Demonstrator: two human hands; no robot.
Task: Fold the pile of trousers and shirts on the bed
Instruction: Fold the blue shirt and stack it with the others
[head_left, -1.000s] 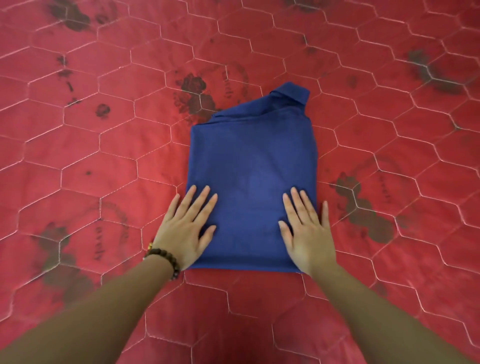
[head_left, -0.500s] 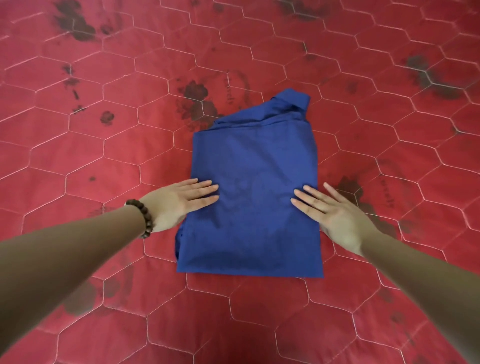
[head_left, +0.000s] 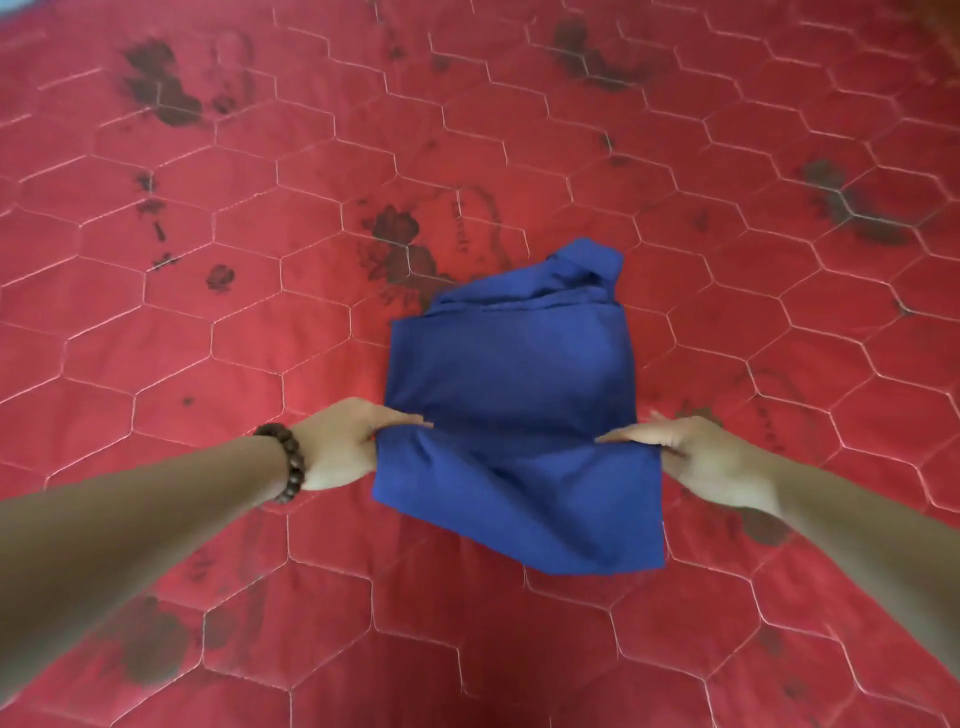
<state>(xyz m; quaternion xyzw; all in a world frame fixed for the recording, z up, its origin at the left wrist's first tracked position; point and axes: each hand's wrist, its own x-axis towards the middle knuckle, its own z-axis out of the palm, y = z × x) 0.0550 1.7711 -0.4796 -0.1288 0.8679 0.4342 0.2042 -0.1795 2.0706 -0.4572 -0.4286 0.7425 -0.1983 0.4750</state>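
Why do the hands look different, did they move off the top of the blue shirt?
Yes. Both hands slid outward from its near top surface; now the left hand and right hand grip the blue shirt at its side edges on the red bedcover.

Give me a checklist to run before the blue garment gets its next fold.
1. Left hand grips the left edge of the blue garment: ok.
2. Right hand grips the right edge: ok.
3. Both grips sit level, about mid-length: ok.
4. Near half lies flat: not ok, it is wrinkled and skewed.
5. Collar end is tidy: not ok, bunched.
6. Red quilt beyond the garment is free of other clothes: ok.
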